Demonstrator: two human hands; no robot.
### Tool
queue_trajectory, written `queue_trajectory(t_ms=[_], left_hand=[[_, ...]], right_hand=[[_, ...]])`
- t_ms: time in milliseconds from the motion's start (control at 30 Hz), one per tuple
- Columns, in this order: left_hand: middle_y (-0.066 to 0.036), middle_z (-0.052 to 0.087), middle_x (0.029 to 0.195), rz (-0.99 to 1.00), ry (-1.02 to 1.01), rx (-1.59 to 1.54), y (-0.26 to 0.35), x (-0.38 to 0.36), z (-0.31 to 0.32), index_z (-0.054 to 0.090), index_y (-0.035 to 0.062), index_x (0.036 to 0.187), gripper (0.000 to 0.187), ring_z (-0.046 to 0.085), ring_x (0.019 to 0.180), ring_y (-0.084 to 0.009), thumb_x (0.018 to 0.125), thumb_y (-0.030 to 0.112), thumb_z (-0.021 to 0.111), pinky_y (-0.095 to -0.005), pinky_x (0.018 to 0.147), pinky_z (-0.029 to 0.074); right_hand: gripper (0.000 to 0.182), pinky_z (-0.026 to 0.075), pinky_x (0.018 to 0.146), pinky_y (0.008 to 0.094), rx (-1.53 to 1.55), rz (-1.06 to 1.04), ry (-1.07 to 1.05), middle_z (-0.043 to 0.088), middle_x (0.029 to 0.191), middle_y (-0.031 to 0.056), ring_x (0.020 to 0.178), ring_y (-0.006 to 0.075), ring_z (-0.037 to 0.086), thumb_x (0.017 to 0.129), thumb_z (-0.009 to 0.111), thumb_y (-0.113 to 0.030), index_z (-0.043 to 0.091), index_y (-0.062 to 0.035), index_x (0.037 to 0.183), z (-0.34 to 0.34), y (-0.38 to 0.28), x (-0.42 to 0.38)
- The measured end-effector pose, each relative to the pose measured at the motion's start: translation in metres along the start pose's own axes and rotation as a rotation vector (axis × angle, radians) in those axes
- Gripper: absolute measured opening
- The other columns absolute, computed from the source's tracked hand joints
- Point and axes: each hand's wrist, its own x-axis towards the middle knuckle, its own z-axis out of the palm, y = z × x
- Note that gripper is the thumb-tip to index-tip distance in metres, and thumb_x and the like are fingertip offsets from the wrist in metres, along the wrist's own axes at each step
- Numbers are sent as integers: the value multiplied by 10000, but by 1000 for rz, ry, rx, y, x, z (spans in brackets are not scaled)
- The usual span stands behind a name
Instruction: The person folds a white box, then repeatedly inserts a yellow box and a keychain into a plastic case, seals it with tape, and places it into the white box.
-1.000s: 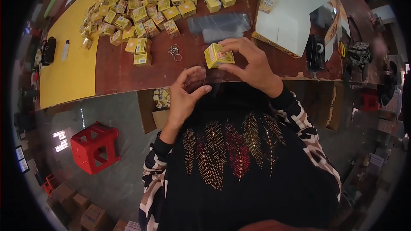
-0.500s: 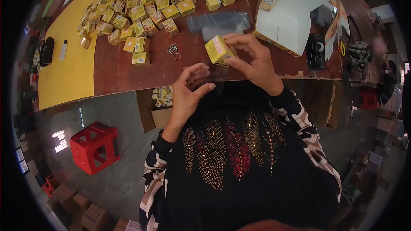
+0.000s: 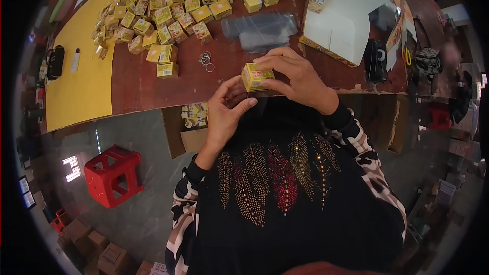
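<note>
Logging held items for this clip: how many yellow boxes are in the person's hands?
1: the box pinched between the right hand's thumb and fingers, close to the left hand. Anything behind the fingers is hidden.

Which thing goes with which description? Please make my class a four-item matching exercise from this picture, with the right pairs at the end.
Things:
1. Right hand
2. Rings
3. Stool
4. Plastic sheets

Descriptions:
A. Red, on the floor
B. See-through, lying flat on the table
C. Gripping a small yellow box
D. Silvery, in a little cluster on the table

Right pairs: 1-C; 2-D; 3-A; 4-B
</note>
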Motion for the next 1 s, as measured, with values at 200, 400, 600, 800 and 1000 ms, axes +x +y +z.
queue_trajectory(t_ms=[200, 400, 600, 800, 1000], left_hand=[[-136, 640, 1231, 34, 23, 26, 1, -1, 9, 485, -32, 1361, 557, 629, 1115, -185, 858, -30, 725, -310, 968, 510], [-139, 649, 1224, 23, 28, 88, -5, -2, 12, 467, -26, 1391, 573, 649, 1085, -181, 873, -25, 709, -314, 949, 516], [-126, 625, 1250, 81, 26, 49, 0, 0, 13, 429, -6, 1434, 608, 614, 1134, -169, 886, -33, 690, -298, 962, 500], [-99, 607, 1214, 41, -35, -22, -14, 0, 16, 367, 44, 1494, 648, 599, 1088, -145, 919, -24, 658, -277, 934, 497], [-92, 613, 1206, 94, -8, -45, -20, 1, 21, 387, 43, 1487, 611, 590, 1089, -131, 936, -6, 646, -262, 929, 489]], right_hand=[[311, 516, 876, 383, 23, -41, 35, 681, 1085, 70, 1030, 282, 601, 832, 750, -215, 670, -90, 1105, 0, 7, -1], [288, 510, 881, 387, 130, 31, -15, 684, 1096, 72, 1044, 284, 599, 851, 737, -193, 674, -84, 1110, 1, 14, -5], [230, 483, 915, 385, 172, 18, 21, 651, 1152, 84, 1084, 280, 577, 864, 730, -181, 692, -64, 1059, 12, 12, -8], [192, 449, 957, 390, 221, 127, -4, 610, 1218, 94, 1121, 268, 554, 875, 716, -166, 691, -52, 1027, 16, 14, -16], [228, 447, 968, 388, 227, 106, -52, 594, 1249, 92, 1106, 269, 573, 876, 713, -170, 682, -53, 1070, 24, 22, -23]])
